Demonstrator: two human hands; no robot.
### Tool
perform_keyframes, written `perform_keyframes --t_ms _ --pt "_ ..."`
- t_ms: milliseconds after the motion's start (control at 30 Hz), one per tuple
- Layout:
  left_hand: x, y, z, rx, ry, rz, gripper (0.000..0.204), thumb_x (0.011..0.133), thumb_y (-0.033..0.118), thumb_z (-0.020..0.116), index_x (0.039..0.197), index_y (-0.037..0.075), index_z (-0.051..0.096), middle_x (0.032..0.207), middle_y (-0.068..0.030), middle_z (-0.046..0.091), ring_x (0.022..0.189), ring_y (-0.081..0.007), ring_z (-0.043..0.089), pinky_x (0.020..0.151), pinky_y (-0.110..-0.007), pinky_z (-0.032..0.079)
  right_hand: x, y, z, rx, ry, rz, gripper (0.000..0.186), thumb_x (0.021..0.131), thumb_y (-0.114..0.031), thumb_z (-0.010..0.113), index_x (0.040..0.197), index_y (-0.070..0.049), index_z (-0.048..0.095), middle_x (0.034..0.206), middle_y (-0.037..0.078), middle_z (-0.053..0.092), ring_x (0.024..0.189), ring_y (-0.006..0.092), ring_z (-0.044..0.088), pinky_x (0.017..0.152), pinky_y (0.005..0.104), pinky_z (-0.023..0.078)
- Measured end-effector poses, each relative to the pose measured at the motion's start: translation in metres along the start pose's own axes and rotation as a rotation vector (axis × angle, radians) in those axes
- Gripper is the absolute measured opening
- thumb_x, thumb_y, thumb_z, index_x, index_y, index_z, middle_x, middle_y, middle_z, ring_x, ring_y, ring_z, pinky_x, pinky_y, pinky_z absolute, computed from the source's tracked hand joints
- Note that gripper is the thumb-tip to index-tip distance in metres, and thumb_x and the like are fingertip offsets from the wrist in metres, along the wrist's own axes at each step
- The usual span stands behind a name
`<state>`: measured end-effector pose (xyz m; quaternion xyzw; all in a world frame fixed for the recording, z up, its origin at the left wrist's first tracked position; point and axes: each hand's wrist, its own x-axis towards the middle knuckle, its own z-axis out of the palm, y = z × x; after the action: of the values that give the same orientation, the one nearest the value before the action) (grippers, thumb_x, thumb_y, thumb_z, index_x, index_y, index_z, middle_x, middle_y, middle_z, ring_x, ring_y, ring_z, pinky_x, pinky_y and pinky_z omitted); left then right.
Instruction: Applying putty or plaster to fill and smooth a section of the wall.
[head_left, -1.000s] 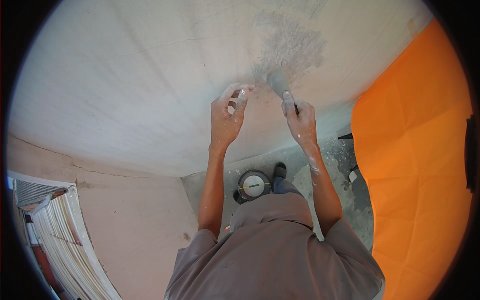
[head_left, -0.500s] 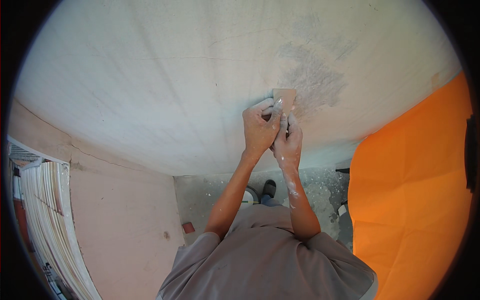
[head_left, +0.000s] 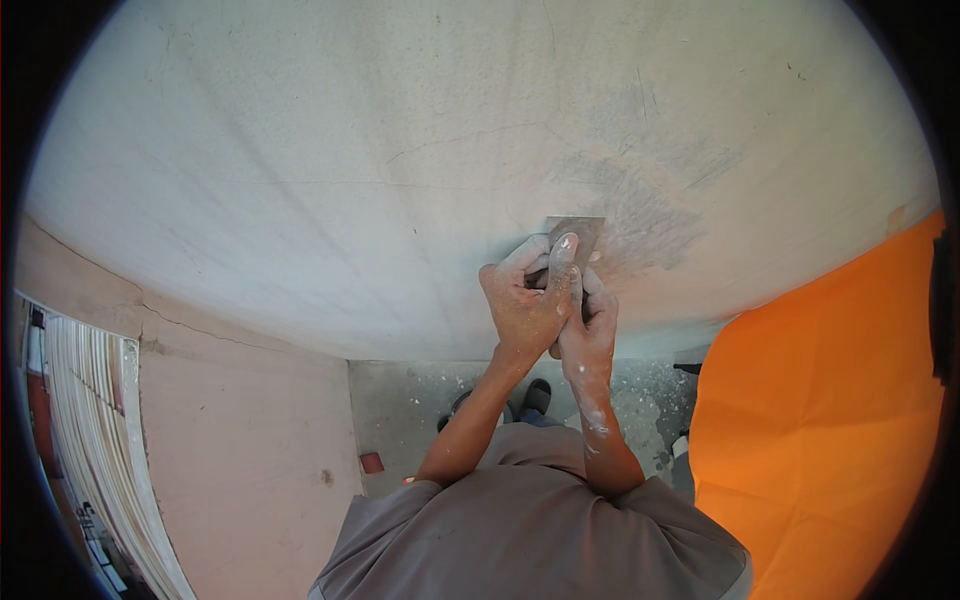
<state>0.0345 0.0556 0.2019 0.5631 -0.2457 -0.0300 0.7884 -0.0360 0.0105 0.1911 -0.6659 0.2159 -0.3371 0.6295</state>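
Matt plaster wall (head_left: 330,190) w/ rough grey patch (head_left: 640,215); dull metal scraper blade (head_left: 580,232).

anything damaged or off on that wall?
Yes: a rough grey patch mars the white wall beside the scraper blade, which both hands press there. Hairline cracks run left of it.

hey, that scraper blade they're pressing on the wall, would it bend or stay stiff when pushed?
The scraper looks like thin flat metal, so it probably flexes slightly. Both hands, left hand and right hand, bear on it, suggesting it takes firm pressure. Its dusty handle may be slippery.
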Motion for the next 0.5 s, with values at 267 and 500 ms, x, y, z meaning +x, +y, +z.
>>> perform_keyframes --t_ms 267,500 --pt "-0.002 -0.003 -0.008 -0.010 -0.085 0.038 0.024 0.102 0.015 0.065 0.092 -0.005 0.073 0.079 -0.0081 0.076 0.064 -0.0021 0.055 0.053 -0.020 0.044 -0.003 -0.004 -0.014 0.089 -0.178 0.161 0.041 0.110 -0.038 0.046 0.091 -0.006 0.063 0.057 -0.005 0.047 0.044 0.0021 0.038 0.039 0.0224 0.028" --pt "-0.022 -0.024 -0.013 -0.100 -0.041 -0.112 0.025 0.103 0.016 0.064 0.092 -0.005 0.072 0.082 -0.0111 0.077 0.065 -0.0035 0.058 0.055 -0.022 0.047 -0.015 0.007 -0.007 0.080 -0.128 0.346 0.048 0.110 -0.045 0.043 0.085 -0.007 0.059 0.056 -0.003 0.047 0.039 0.0036 0.037 0.034 0.0226 0.026"
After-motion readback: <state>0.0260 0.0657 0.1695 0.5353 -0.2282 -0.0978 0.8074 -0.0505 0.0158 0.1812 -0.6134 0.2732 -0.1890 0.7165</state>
